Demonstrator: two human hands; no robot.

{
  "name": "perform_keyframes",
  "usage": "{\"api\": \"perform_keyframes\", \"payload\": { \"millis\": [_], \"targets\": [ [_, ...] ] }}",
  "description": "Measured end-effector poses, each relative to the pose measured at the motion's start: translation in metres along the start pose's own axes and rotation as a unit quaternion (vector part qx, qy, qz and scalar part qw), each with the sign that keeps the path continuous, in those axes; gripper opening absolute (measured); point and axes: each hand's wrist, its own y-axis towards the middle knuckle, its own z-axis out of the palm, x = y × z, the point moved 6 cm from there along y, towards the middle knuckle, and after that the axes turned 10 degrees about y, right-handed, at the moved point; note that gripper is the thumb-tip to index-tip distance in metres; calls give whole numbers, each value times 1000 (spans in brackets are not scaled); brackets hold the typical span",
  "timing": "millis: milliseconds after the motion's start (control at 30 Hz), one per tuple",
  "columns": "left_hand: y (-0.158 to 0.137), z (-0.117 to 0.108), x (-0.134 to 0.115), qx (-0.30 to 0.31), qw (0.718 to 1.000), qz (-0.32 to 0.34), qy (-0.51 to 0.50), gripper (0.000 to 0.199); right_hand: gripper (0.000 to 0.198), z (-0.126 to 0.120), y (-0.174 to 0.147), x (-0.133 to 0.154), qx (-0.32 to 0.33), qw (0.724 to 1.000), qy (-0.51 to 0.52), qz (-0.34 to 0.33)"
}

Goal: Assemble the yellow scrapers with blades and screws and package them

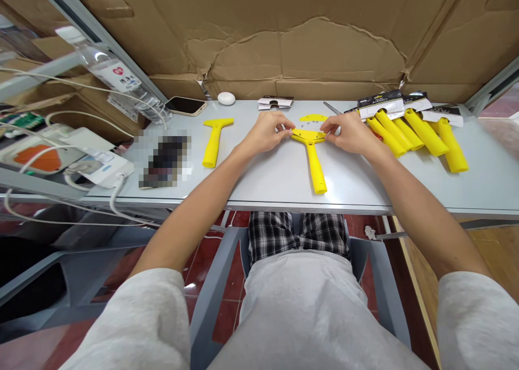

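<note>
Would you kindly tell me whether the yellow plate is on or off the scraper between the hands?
Off: the yellow plate lies apart on the table, beyond the scraper.

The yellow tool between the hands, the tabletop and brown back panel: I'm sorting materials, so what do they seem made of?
Yellow tool: probably moulded plastic, smooth with a slight sheen; its even colour suggests that. Tabletop: smooth pale grey, softly shiny; painted metal or laminate, I can't tell which. Back panel: most likely cardboard, matt brown, showing creases and fold lines.

Cardboard wall [300,51], tiled floor [226,318] (red)
</note>
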Motion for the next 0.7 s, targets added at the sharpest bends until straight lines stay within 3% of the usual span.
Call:
{"api": "perform_keyframes", "payload": {
  "millis": [367,700],
  "targets": [
    [0,-1,-1,3,1000,18,13,22,48,2,-1,0,-1,1000,-6,9],
    [0,-2,-3,9,999,28,13,24,45,3,0,-3,9,1000,-7,2]
  ]
}}
